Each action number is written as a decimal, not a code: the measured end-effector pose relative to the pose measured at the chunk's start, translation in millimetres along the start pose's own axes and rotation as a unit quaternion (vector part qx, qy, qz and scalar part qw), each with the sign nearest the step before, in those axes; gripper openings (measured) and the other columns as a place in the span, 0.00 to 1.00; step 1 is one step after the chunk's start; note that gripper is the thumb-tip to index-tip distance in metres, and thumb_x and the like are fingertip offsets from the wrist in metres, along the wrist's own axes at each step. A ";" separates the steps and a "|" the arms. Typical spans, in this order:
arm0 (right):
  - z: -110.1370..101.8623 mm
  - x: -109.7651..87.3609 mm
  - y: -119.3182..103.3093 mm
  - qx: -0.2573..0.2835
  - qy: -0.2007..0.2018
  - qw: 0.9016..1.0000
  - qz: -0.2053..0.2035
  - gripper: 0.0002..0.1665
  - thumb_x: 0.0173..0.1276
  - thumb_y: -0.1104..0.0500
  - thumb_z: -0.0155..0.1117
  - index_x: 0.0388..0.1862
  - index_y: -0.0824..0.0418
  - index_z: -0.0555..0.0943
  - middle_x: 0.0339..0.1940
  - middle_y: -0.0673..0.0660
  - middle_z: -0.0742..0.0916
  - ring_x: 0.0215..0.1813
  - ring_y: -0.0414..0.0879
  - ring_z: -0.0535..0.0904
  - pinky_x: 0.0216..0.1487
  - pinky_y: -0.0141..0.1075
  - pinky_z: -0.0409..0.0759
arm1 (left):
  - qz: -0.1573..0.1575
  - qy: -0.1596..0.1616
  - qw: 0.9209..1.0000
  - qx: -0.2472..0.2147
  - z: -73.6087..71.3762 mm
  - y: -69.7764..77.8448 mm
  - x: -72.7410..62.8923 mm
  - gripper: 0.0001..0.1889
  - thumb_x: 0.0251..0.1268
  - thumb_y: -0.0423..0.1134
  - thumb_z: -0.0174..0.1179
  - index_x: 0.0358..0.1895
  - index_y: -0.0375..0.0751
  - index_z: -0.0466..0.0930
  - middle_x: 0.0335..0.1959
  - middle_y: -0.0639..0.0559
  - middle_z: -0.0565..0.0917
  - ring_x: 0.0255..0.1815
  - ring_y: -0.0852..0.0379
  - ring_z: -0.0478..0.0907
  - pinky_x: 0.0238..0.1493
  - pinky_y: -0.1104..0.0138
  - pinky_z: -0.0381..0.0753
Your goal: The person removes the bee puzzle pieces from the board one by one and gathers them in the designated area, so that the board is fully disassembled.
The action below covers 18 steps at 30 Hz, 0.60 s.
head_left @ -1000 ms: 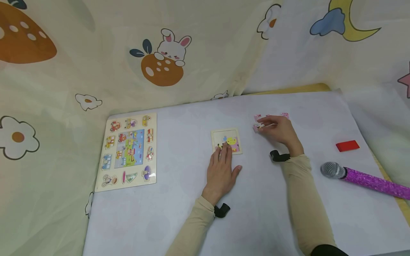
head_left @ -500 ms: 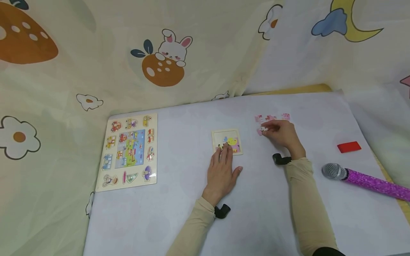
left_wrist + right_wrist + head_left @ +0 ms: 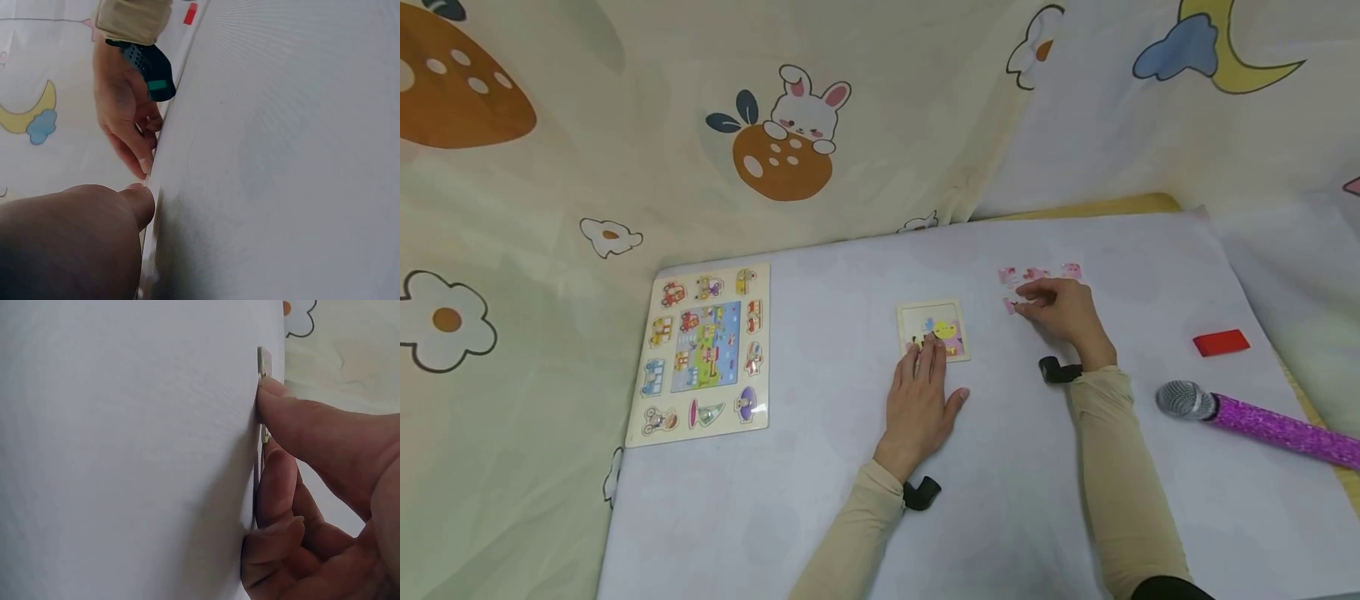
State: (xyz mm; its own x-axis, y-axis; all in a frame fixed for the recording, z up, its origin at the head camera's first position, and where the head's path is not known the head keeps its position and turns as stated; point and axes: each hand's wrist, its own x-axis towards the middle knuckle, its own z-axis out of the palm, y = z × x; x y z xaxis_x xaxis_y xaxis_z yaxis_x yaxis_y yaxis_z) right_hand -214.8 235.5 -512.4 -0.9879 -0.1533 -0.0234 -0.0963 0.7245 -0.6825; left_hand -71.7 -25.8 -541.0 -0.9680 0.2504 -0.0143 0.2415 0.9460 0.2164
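Note:
In the head view, my left hand (image 3: 917, 400) lies flat with spread fingers. Its fingertips cover the lower edge of a small square puzzle frame (image 3: 962, 312), which has a yellow-and-purple picture part inside. Further right, my right hand (image 3: 1063, 312) is at the table surface, thumb and forefinger pinching a small puzzle piece, mostly hidden by the fingers. Pink puzzle pieces (image 3: 1036, 273) lie around those fingertips. The right wrist view shows the thumb beside a thin puzzle piece (image 3: 265, 359), low on the white surface.
A larger picture puzzle board (image 3: 756, 287) with vehicle pieces lies at the left of the white table (image 3: 827, 500). On the right are a red block (image 3: 1221, 342) and a microphone (image 3: 1262, 422) with a glittery purple handle. A printed curtain (image 3: 647, 167) hangs behind.
My right hand has shifted slightly to the right among the pink pieces, uncovering more of them. The left hand stays in place on the puzzle frame.

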 end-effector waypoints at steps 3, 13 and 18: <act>0.1 -0.2 0.3 -0.001 -0.001 1.000 0.006 0.18 0.70 0.58 0.76 0.56 0.63 0.89 0.49 0.67 0.92 0.47 0.59 0.87 0.44 0.30 0.77 | -0.001 -0.004 1.000 -0.003 -0.8 0.6 -0.6 0.43 0.83 0.64 0.47 0.87 0.39 0.50 0.88 0.43 0.53 0.87 0.42 0.52 0.85 0.55 0.55; -0.5 -1.4 0.1 -0.012 -0.005 1.000 0.021 0.18 0.71 0.56 0.75 0.54 0.64 0.88 0.47 0.67 0.92 0.46 0.58 0.87 0.47 0.42 0.78 | -0.001 0.001 1.000 -0.001 -0.2 0.1 -0.6 0.43 0.83 0.63 0.47 0.87 0.40 0.50 0.88 0.42 0.54 0.87 0.42 0.52 0.85 0.56 0.55; -1.6 -3.0 -3.2 -0.004 -0.007 1.000 0.024 0.19 0.70 0.54 0.75 0.54 0.64 0.88 0.47 0.66 0.91 0.45 0.56 0.85 0.46 0.38 0.78 | -0.003 0.013 1.000 -0.010 2.3 -1.1 0.1 0.40 0.83 0.61 0.48 0.86 0.40 0.54 0.84 0.41 0.57 0.85 0.42 0.53 0.86 0.56 0.55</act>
State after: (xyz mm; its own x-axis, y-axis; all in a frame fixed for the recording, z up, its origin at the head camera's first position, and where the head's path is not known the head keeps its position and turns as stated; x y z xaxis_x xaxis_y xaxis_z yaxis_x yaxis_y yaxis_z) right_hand -211.7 234.7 -508.9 -0.9897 -0.1273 -0.0654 -0.0503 0.7370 -0.6740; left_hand -72.0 -26.4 -543.5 -0.9710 0.2390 0.0101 0.2346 0.9432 0.2350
